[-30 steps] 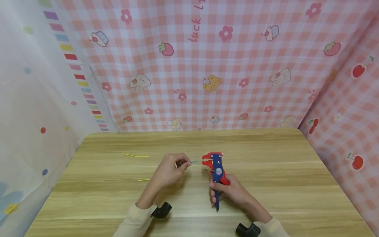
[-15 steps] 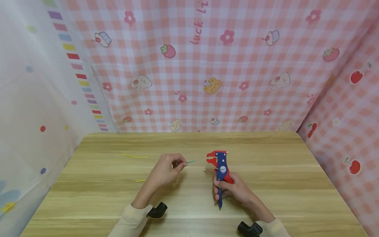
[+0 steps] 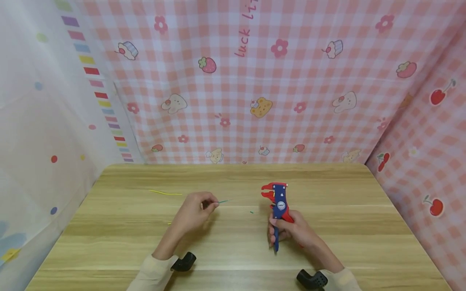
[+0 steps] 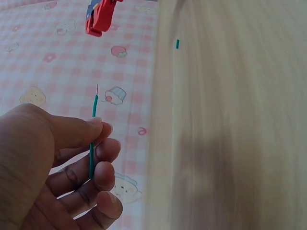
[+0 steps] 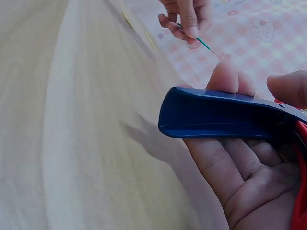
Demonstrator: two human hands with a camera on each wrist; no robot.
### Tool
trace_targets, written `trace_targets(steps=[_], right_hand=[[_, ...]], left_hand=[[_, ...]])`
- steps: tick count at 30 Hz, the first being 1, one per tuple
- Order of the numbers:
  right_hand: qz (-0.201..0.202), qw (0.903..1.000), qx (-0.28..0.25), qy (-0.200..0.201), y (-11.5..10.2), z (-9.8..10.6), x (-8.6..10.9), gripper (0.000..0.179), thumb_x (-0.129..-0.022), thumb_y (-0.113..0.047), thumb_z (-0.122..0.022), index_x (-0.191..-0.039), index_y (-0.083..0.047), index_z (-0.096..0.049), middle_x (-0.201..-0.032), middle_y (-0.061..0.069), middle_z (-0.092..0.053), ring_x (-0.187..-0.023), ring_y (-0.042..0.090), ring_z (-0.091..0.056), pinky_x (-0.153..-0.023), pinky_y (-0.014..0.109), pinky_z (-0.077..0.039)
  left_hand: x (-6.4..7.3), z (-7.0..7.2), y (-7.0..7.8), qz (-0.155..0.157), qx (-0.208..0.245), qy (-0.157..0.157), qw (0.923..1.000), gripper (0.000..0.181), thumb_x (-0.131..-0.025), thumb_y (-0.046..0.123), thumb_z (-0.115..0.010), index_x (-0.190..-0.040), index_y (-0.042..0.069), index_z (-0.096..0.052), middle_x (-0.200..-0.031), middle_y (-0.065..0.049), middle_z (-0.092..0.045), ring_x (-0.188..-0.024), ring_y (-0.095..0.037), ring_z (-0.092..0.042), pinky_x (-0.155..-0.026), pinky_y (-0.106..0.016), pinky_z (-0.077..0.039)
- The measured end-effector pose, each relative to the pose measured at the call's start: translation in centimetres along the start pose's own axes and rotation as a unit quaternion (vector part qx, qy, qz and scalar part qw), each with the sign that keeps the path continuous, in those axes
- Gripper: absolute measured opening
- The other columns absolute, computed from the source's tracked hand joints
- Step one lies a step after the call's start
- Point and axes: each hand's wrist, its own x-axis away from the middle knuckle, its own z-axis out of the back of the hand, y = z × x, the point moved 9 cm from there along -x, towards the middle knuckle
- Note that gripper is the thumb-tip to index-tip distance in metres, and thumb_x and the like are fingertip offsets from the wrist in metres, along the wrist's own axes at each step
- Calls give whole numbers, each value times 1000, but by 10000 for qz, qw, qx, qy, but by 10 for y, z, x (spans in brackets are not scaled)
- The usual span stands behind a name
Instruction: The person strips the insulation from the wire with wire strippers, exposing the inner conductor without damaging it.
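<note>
Between thumb and forefinger my left hand (image 3: 194, 210) pinches a short green wire (image 4: 94, 106). In the left wrist view a thin bare strand sticks out of the wire's upper end. My right hand (image 3: 293, 230) grips the handles of a blue and red wire stripper (image 3: 280, 202), its red jaws pointing left and standing apart with nothing seen between them. The blue handle (image 5: 220, 115) fills the middle of the right wrist view, with fingers round it. A small cut piece of green insulation (image 3: 251, 212) lies on the table between the two hands.
A yellow wire (image 3: 165, 192) lies on the wooden table (image 3: 233, 258) left of my left hand. Another yellow wire (image 3: 169, 223) is mostly hidden behind the left wrist. A pink checked curtain (image 3: 233, 133) stands along the table's back edge.
My left hand has moved left with the green wire, and my right hand has moved right with the wire stripper, so the gap has widened. The green insulation piece now shows plainly on the table.
</note>
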Motion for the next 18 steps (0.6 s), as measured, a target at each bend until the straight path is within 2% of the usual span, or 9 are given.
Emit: trace_targets(steps=[9, 14, 18], right_hand=[[87, 9999, -33, 77, -1, 12, 1, 40, -107, -21, -56, -123, 13, -43, -92, 8, -68, -82, 21, -74, -85, 44, -62], [201, 9997, -84, 60, -3, 17, 2, 33, -107, -18, -53, -120, 11, -45, -91, 5, -69, -82, 21, -74, -84, 42, -62], [188, 9997, -103, 64, -2, 21, 3, 36, -107, -19, -54, -122, 11, -43, -92, 5, -69, -83, 21, -74, -84, 42, -62]], left_hand=[[8, 8, -13, 39, -113, 201, 9997, 5, -95, 6, -72, -91, 5, -75, -83, -2, -70, -70, -8, -56, -63, -21, -49], [13, 12, -24, 238, -183, 232, 9993, 5, -94, 5, -71, -92, 8, -75, -84, 1, -69, -73, -9, -57, -65, -21, -50], [16, 17, -33, 354, -222, 320, 9986, 5, -93, 3, -72, -91, 7, -75, -84, 1, -69, -73, -9, -56, -65, -21, -49]])
